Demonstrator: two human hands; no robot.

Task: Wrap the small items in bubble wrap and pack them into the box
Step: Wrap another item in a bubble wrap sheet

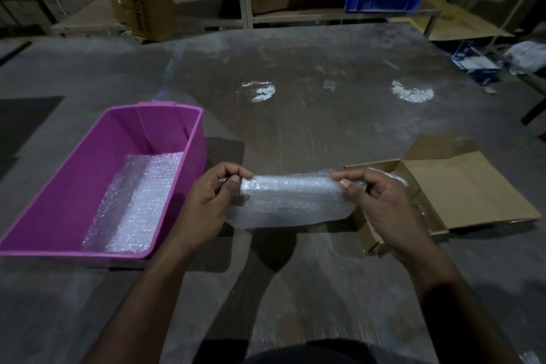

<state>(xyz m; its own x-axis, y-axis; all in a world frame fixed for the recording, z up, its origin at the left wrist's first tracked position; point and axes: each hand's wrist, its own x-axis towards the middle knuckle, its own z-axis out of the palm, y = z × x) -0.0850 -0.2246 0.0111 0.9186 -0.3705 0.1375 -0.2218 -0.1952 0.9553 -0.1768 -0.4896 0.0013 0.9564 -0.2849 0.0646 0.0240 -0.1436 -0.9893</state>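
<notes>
My left hand (211,201) & right hand (381,204) each pinch an end of the bubble-wrap bundle (292,201), held btwn pink bin (74,186) at left & open cardboard box (437,186) at right.

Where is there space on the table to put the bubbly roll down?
Bare table lies beyond the bubble wrap roll, between the purple bin and the cardboard box. More lies near the person. The bin and box crowd the sides, where the left hand and right hand hold the roll.
</notes>
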